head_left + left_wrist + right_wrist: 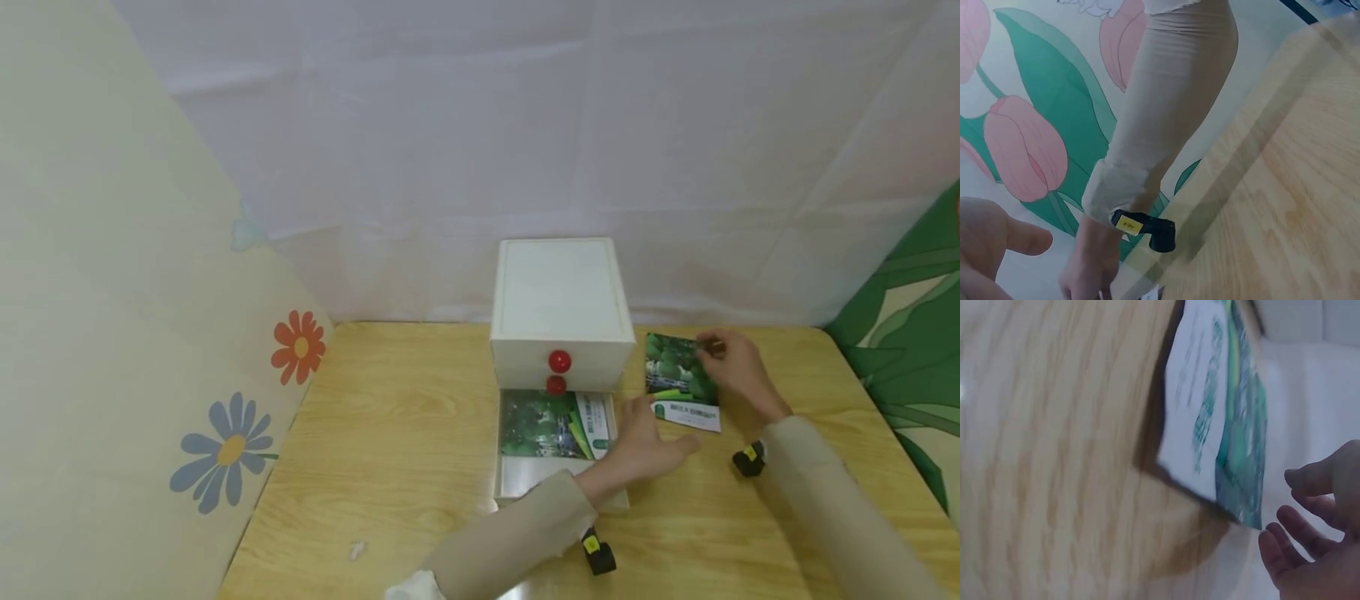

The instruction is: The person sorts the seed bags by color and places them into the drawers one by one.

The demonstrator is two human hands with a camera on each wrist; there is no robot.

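Note:
A printed green-and-white brochure (681, 371) lies on the table right of a small white drawer cabinet (558, 287). My right hand (737, 371) is at its right edge; in the right wrist view the fingers (1300, 534) are loosely bent beside a corner of the brochure (1200, 406), thumb apart from them. Whether a fingertip touches it is hard to tell. My left hand (637, 446) hovers by the drawer's right side, thumb stretched out, fingers near the brochure's left edge. In the pulled-out drawer (525, 479) lies a similar brochure (540, 425), partly under the cabinet front.
Two red knobs (559, 361) stick out at the cabinet front. The wooden table (390, 433) meets a white cloth backdrop (420, 183) behind, with flower-printed panels (225, 450) at the sides. Each wrist carries a small black camera (598, 554).

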